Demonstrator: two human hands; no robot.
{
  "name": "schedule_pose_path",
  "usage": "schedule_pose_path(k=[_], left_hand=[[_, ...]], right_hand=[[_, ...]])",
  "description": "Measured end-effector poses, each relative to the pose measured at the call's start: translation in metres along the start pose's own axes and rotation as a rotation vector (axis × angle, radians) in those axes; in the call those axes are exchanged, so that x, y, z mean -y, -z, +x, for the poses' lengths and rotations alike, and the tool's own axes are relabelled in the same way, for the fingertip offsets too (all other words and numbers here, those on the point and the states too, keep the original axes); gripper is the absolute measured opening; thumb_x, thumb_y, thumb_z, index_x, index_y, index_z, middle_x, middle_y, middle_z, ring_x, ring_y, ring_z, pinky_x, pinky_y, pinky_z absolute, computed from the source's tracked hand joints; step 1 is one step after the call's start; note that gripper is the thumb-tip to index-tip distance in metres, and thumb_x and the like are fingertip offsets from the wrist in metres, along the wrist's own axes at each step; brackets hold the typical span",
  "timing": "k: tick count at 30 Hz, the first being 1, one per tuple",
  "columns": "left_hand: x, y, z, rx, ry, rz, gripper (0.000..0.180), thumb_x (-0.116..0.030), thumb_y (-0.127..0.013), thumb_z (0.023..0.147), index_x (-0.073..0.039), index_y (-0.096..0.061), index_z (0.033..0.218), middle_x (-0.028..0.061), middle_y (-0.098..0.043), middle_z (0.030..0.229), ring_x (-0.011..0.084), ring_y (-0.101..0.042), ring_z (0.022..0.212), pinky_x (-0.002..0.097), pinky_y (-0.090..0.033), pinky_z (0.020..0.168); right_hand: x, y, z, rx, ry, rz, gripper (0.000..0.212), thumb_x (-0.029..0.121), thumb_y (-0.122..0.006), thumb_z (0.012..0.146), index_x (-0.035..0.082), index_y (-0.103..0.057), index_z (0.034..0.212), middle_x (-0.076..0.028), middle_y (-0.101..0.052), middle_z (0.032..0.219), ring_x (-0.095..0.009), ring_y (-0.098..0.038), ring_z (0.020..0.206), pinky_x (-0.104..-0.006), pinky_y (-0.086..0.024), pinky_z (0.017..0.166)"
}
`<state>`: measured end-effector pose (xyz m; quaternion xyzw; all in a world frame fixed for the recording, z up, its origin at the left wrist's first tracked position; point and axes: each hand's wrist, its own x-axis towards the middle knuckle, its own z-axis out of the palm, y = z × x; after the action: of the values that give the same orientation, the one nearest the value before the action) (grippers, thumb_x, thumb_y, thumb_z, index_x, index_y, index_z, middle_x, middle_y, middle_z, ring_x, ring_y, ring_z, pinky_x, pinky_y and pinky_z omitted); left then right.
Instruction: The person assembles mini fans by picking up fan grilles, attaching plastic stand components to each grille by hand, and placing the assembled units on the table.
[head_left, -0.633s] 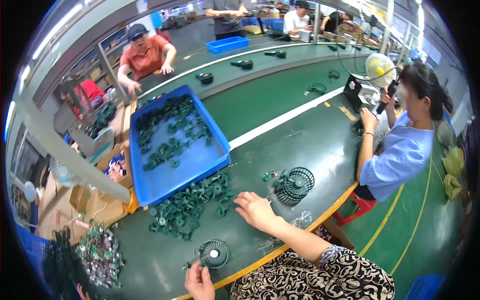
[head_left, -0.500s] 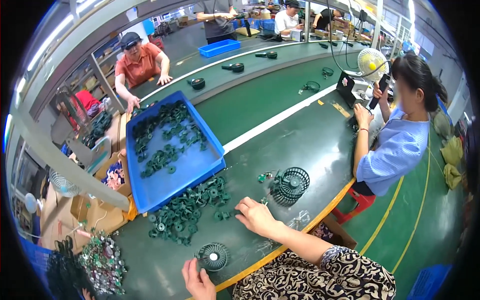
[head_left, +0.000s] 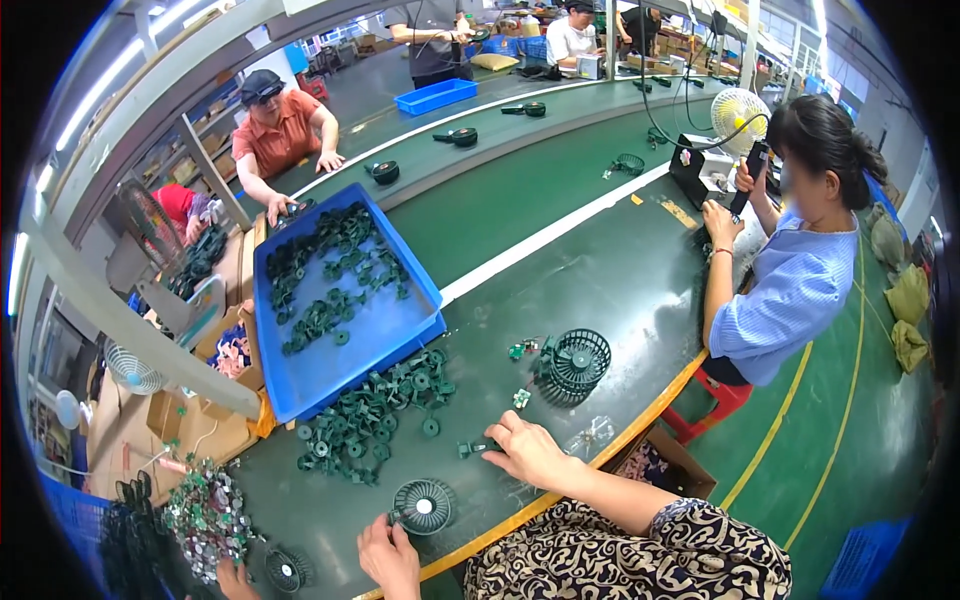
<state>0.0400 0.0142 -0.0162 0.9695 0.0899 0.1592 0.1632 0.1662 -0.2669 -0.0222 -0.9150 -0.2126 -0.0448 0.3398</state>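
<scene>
My left hand (head_left: 390,562) is at the near left rim of a round dark green fan cage (head_left: 423,508) with a white disc at its centre, its fingertips closed on that edge. Further right, my right hand (head_left: 530,452) pinches one end of a small dark green part (head_left: 470,450) lying low over the table; its exact kind is too small to tell. Beyond both hands spreads a heap of small dark green fan impellers (head_left: 375,420). A stack of fan cages (head_left: 578,362) stands ahead of my right hand, beside small circuit boards (head_left: 522,398).
A blue tray (head_left: 436,335) holds more impellers. A pile of small boards (head_left: 205,515) lies at left, near another person's hand (head_left: 236,580) and fan cage (head_left: 286,568). A co-worker in blue (head_left: 790,290) sits right. Fans lie along a conveyor (head_left: 560,165).
My right hand has moved slightly nearer, with the small green part now at its fingertips. My left hand has shifted toward the fan cage. Another person's hand and cage have come in at lower left.
</scene>
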Motion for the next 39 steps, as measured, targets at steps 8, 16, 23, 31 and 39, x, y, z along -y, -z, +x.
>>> schedule_pose_path(k=[8,16,23,31,39], left_hand=[[-0.016,0.015,-0.006,-0.023,0.031,-0.059,0.011,-0.01,-0.071,0.088,-0.001,-0.075,0.092,0.0161,-0.07,0.082,0.0389,-0.062,0.078,0.0473,-0.051,0.074],[-0.026,0.006,0.003,-0.014,0.065,-0.318,0.009,-0.01,-0.071,0.091,-0.003,-0.073,0.094,0.0159,-0.071,0.086,0.0372,-0.066,0.08,0.0447,-0.052,0.074],[-0.022,0.005,-0.006,0.013,0.171,-0.384,0.008,-0.01,-0.071,0.092,-0.003,-0.073,0.094,0.0118,-0.071,0.084,0.0328,-0.066,0.079,0.0417,-0.05,0.077],[-0.02,0.005,-0.012,0.042,0.157,-0.401,0.007,-0.011,-0.069,0.093,-0.005,-0.072,0.096,0.0099,-0.071,0.084,0.0315,-0.067,0.082,0.0408,-0.049,0.078],[-0.021,0.006,-0.007,0.113,0.193,-0.396,0.009,-0.012,-0.068,0.096,-0.005,-0.071,0.092,0.0078,-0.07,0.076,0.0306,-0.067,0.08,0.0411,-0.048,0.08]], right_hand=[[0.005,0.0,-0.005,-0.003,-0.012,-0.022,0.036,0.021,-0.081,0.085,0.001,-0.069,0.112,-0.016,-0.061,0.104,-0.038,-0.068,0.087,-0.0461,-0.058,0.077],[0.001,0.013,0.008,0.018,-0.033,-0.074,0.034,0.012,-0.085,0.079,-0.001,-0.073,0.107,-0.019,-0.068,0.1,-0.032,-0.069,0.07,-0.0416,-0.057,0.068],[0.067,-0.001,0.016,0.013,0.254,0.087,0.034,0.014,-0.086,0.079,0.002,-0.071,0.107,-0.013,-0.068,0.098,-0.031,-0.07,0.071,-0.0395,-0.057,0.06],[0.08,-0.03,-0.005,0.202,0.353,0.004,0.035,0.015,-0.085,0.077,0.002,-0.071,0.107,-0.01,-0.063,0.099,-0.03,-0.069,0.088,-0.0405,-0.059,0.069],[0.084,-0.036,-0.001,0.32,0.36,-0.145,0.033,0.013,-0.082,0.077,0.001,-0.071,0.105,-0.01,-0.058,0.098,-0.028,-0.067,0.09,-0.0385,-0.058,0.068]])
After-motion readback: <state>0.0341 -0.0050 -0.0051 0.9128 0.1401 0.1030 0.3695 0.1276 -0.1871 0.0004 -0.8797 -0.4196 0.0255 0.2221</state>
